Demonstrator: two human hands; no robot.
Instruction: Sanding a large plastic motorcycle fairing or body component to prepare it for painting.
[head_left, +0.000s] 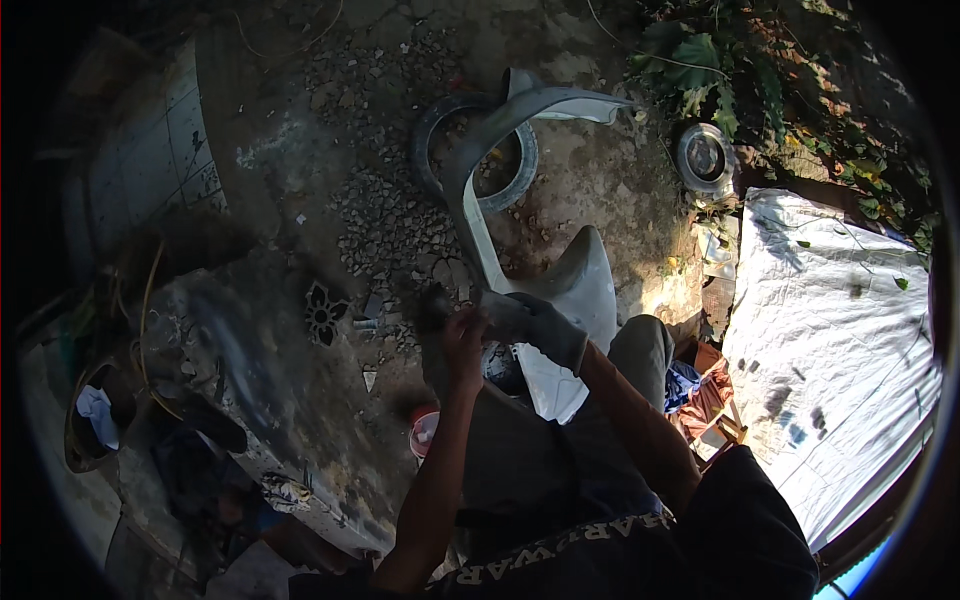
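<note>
My left hand, bare, has its fingers closed at a small dark grey piece just in front of my body. My right hand, in a grey glove, is at that same piece with its fingers curled and partly hidden; what the piece is I cannot make out. Below and beyond my hands lies a large curved grey-white panel, with a long bent arm reaching up over a worn tyre. A pale sheet-like part shows under my right wrist, between my legs.
A smaller tyre lies beside leafy plants. A white tarp spreads at the right, near crumpled cloths. A long dark panel lies on the left, with a pink-rimmed bucket near my left forearm. Rubble covers the ground ahead.
</note>
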